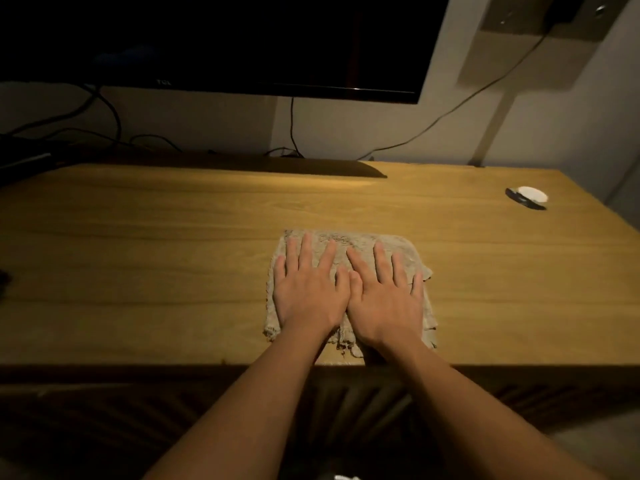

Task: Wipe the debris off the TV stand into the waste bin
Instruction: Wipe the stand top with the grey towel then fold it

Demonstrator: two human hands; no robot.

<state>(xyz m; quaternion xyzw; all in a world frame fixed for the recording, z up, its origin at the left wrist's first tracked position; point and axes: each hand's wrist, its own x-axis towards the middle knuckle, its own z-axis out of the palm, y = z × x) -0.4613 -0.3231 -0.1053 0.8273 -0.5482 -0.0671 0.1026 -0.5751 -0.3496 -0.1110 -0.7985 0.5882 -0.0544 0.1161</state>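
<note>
A beige, frayed cloth (pixel 360 242) lies spread flat on the wooden TV stand (pixel 156 254), near its front edge. My left hand (pixel 308 289) presses palm-down on the cloth's left half, fingers apart. My right hand (pixel 384 296) lies flat on the right half, thumb touching my left thumb. Neither hand grips the cloth. A small white and dark bit of debris (pixel 528 197) rests at the far right of the stand. No waste bin is in view.
A dark TV screen (pixel 225 43) hangs above the back of the stand, with several cables (pixel 104 126) trailing down behind it. A cord (pixel 467 102) runs up the right wall. A dark object (pixel 4 278) sits at the left edge. The stand's slatted front (pixel 363 403) is below.
</note>
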